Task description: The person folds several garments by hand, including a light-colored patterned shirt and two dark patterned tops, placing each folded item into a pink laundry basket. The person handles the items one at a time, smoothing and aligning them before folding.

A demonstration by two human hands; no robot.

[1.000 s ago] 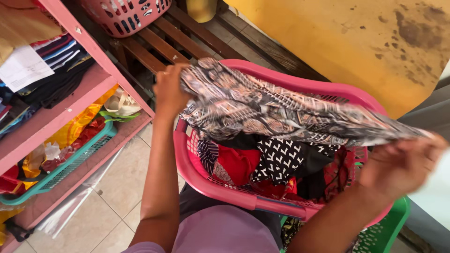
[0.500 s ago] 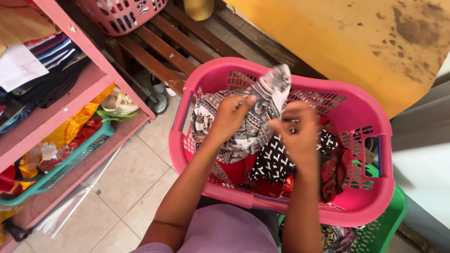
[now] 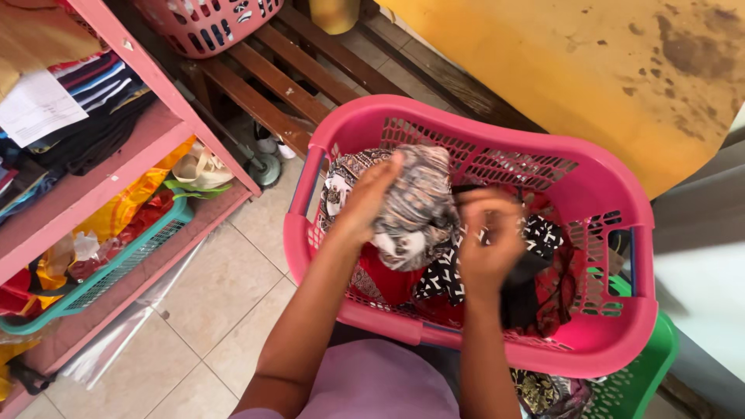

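A pink laundry basket [image 3: 621, 341] rests in front of me, holding several garments in red, black and white patterns. My left hand [image 3: 365, 203] presses a bunched grey-and-white patterned cloth [image 3: 415, 203] from its left side, above the basket. My right hand [image 3: 489, 240], blurred, is curled at the cloth's right edge over a black-and-white patterned garment [image 3: 446, 275]. A red garment [image 3: 384, 283] lies under the cloth.
A pink shelf unit [image 3: 116, 167] at left holds folded clothes, paper and a teal basket [image 3: 116, 268] with bags. A wooden slatted bench [image 3: 287, 74] carries another pink basket [image 3: 206, 23]. A yellow stained wall [image 3: 590, 70] is behind. A green basket [image 3: 644, 380] sits beneath.
The patterned cloth was stretched wide between both hands; my hands came together and the cloth is now gathered into a bundle, held low over the basket.
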